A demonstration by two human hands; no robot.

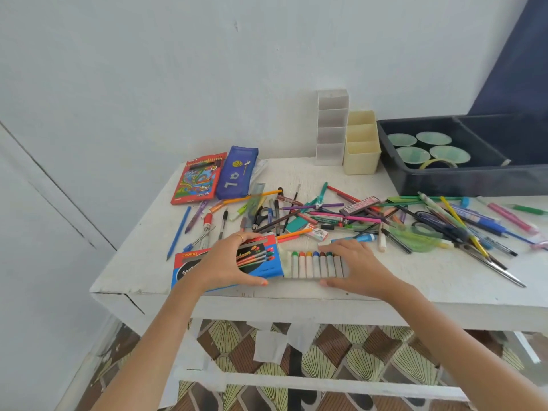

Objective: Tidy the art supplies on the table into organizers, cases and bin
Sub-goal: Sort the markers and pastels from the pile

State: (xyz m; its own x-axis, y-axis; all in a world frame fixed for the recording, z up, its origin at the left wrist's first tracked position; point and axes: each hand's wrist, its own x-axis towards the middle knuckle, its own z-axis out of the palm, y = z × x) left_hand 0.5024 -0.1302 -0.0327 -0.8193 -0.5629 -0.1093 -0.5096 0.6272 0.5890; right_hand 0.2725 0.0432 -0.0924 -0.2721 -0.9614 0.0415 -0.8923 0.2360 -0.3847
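Several cylindrical crayons (pixel 314 264) under right hand (pixel 354 266) jut from left hand's (pixel 226 262) cardboard box (pixel 267 261).

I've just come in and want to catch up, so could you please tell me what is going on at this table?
A person is tidying art supplies. The left hand grips a crayon box near the front edge of the table. The right hand holds the crayon tray, which sticks partly out of the box's right end. Pens and pencils lie scattered behind. Two organizers stand at the back, and the bin on the right holds green bowls and tape.
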